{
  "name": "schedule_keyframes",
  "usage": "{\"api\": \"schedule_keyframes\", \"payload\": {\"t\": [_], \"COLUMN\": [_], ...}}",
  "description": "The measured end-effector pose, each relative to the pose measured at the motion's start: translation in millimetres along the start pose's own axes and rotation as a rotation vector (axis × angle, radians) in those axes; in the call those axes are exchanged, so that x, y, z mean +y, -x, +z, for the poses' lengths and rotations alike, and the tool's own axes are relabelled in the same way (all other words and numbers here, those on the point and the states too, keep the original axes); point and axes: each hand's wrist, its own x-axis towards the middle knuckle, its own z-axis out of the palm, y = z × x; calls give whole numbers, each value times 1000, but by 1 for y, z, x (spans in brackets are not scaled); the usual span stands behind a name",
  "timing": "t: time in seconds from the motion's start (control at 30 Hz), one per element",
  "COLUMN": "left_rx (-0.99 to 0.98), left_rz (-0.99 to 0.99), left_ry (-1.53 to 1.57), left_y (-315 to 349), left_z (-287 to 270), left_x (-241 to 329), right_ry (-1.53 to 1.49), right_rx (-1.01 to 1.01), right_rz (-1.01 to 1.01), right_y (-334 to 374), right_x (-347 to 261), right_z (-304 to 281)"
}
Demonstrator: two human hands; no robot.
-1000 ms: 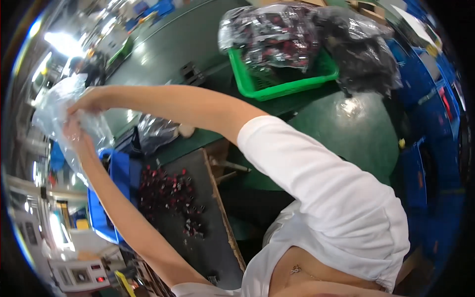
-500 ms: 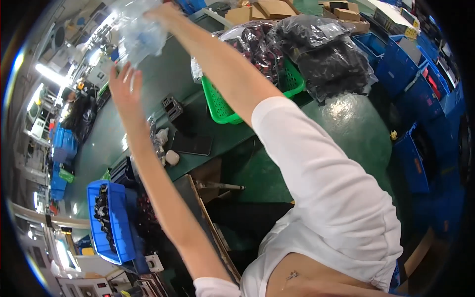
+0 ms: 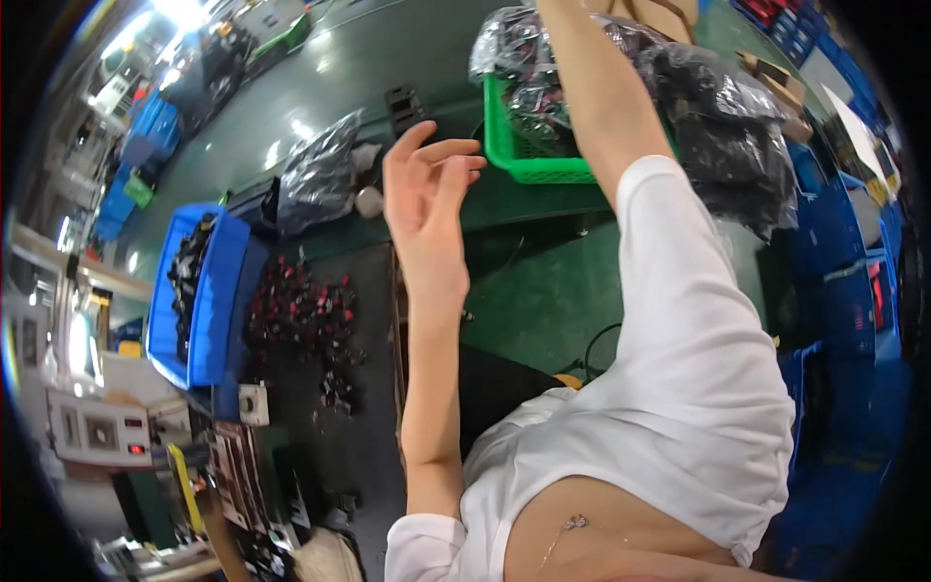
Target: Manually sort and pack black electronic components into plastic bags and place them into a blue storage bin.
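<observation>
Green perforated plastic basket (image 3: pixel 545 172) presumably steadies clear plastic bag (image 3: pixel 512 44); left of it, left hand (image 3: pixel 424 199) has fingers released, right hand's indeterminable.

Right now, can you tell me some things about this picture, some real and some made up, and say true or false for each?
1. The left hand is gripping something. False: it is open and empty.
2. Small red and black pieces lie loose on a dark surface. True.
3. The blue bin is empty. False: black parts lie in it.
4. The green basket is to the right of the blue bin. True.
5. You can see the right hand. False: the right forearm runs off the top of the picture, so that hand is out of view.
</observation>
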Motion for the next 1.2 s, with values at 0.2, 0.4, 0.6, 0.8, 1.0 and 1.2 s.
{"api": "schedule_keyframes", "payload": {"t": [0.2,0.4,0.6,0.8,1.0,1.2], "left_rx": [-189,-185,192,735,821,740], "left_rz": [29,-68,-143,49,197,166], "left_ry": [-106,-248,-489,-587,-697,-780], "left_y": [52,105,184,275,287,290], "left_z": [24,-7,-58,-89,-104,-101], "left_x": [6,18,35,55,69,83], "right_ry": [193,1151,1622,1706,1528,1187], "right_rx": [-688,-1139,-948,-441,-486,-255], "right_rz": [49,-152,-285,-711,-840,-832], "right_y": [18,87,202,245,222,168], "right_x": [-49,11,94,166,154,128], "right_z": [53,235,275,267,252,263]}}
